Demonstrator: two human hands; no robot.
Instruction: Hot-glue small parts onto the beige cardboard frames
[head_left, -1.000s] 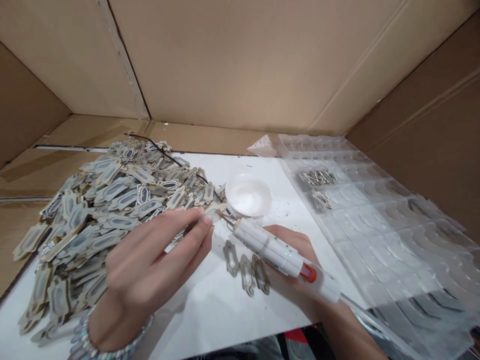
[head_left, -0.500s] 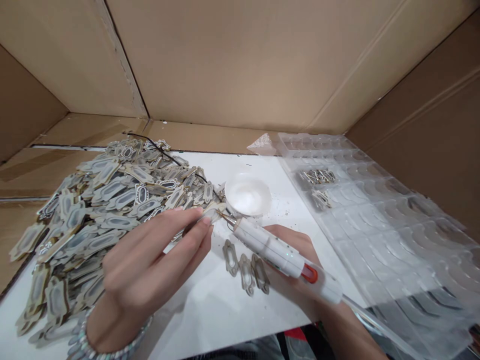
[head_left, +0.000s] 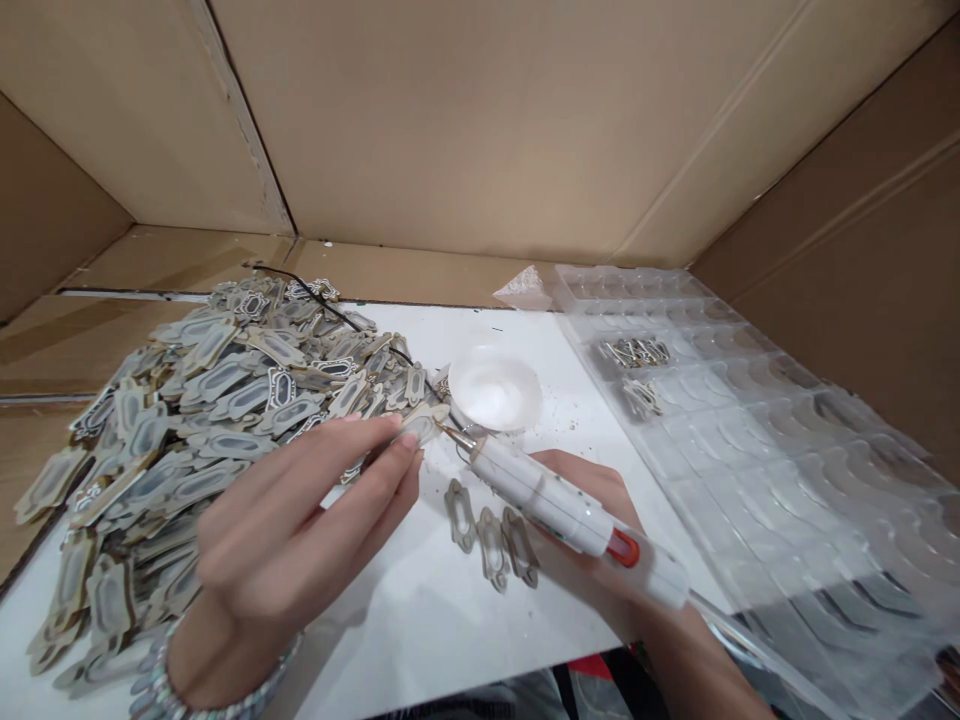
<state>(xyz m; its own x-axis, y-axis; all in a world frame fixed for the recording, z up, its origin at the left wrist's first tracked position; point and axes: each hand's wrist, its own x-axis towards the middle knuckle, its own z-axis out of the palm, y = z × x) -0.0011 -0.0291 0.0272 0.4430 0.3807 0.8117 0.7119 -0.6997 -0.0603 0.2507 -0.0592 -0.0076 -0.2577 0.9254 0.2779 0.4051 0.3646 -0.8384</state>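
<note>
- The brown cardboard enclosure and the white tabletop stand as they did a second ago; only the view drifts slightly.
- The clear plastic compartment tray on the right has not moved. A few small metallic parts sit in its far cells, well apart from both hands.
- The big heap of flat beige-and-grey ornate frame pieces on the left looks undisturbed; nothing has been taken from it or added in this second.
- The left hand, a beaded bracelet on its wrist, keeps thumb and fingertips closed on one small beige frame piece. It holds that piece just above the tabletop, between the heap's edge and the dish, and has eased a touch lower and leftward.
- The right hand stays wrapped around a white pen-shaped tool with an orange button, whose rear end has dipped a little.
- The round shallow white dish sits just beyond the tool's front end, unmoved.
- Three loose frame pieces lie side by side on the tabletop below the tool, as before.
- The tool's thin metal tip remains at the right edge of the pinched piece. By the look of it, the same fine work on this one piece is still going on, with no release or swap.
</note>
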